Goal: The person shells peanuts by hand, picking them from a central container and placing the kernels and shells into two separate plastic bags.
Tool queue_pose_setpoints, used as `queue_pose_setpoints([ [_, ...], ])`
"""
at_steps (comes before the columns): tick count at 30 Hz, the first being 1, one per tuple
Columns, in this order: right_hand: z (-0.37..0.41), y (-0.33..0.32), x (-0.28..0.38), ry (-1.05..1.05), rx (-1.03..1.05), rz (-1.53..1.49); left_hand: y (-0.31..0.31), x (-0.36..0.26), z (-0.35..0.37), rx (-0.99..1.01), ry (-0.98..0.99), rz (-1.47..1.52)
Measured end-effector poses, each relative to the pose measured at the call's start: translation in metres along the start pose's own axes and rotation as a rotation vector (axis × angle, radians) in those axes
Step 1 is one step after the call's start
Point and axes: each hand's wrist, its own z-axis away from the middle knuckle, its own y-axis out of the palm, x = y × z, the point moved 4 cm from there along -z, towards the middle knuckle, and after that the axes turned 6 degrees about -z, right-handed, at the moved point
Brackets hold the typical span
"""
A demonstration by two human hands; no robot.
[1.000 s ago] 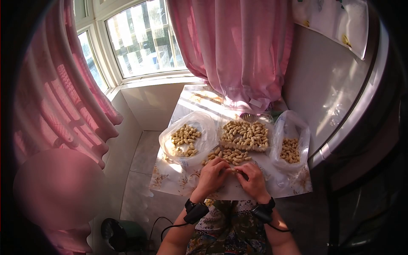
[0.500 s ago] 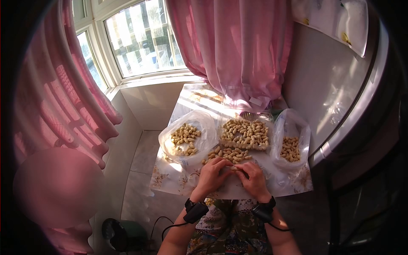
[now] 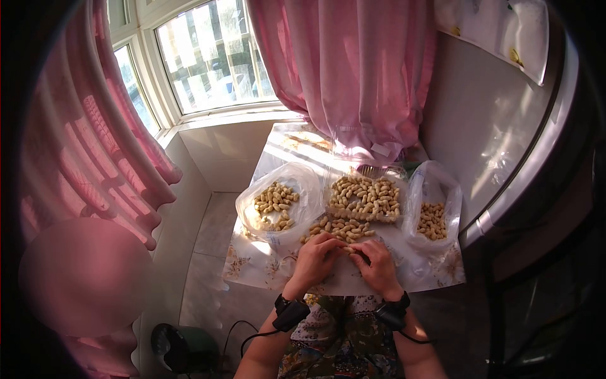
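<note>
My left hand and my right hand meet over the near part of the table, fingertips almost together. Pinched between them is a peanut, partly covered by the fingers. Just beyond my fingers lies a loose pile of unshelled peanuts. Behind that pile stands a clear plastic box filled with more peanuts. To the left, an open white plastic bag holds peanuts, and a second plastic bag on the right holds some too.
The table has a flower-patterned cover. A pink curtain hangs at its back, beside a window. A grey panel rises on the right. On the floor at lower left stands a dark round bin-like object, with a cable near it.
My hands stay in nearly the same place, with only slight finger movement around the peanut. The bags, box and pile look unchanged.
</note>
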Motion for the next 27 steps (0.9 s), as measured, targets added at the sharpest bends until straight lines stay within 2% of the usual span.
queue_pose_setpoints([
  [7, 0.0, 0.0, -0.001, 0.005, -0.002, -0.01, 0.0, 0.001, -0.001, -0.013, 0.02, 0.005],
  [14, 0.002, -0.002, 0.002, 0.0, 0.001, 0.011, -0.001, -0.001, -0.002, -0.028, -0.04, 0.042],
  [16, 0.006, -0.006, -0.002, 0.117, -0.143, -0.189, -0.002, -0.001, -0.002, -0.024, -0.067, 0.054],
  [17, 0.007, -0.009, -0.002, 0.114, -0.144, -0.183, -0.002, 0.0, -0.002, -0.01, -0.081, 0.059],
  [19, 0.009, -0.026, -0.004, 0.117, -0.372, -0.232, -0.001, 0.003, -0.003, 0.0, -0.089, 0.064],
  [21, 0.009, -0.045, -0.01, 0.144, -0.416, -0.196, 0.0, 0.003, -0.002, -0.042, -0.05, 0.062],
  [23, 0.014, -0.068, -0.024, 0.13, -0.647, -0.155, -0.001, 0.004, -0.001, -0.036, -0.057, 0.063],
  [27, 0.023, -0.109, -0.044, 0.184, -0.719, 0.059, -0.002, 0.002, -0.002, -0.023, -0.082, 0.075],
])
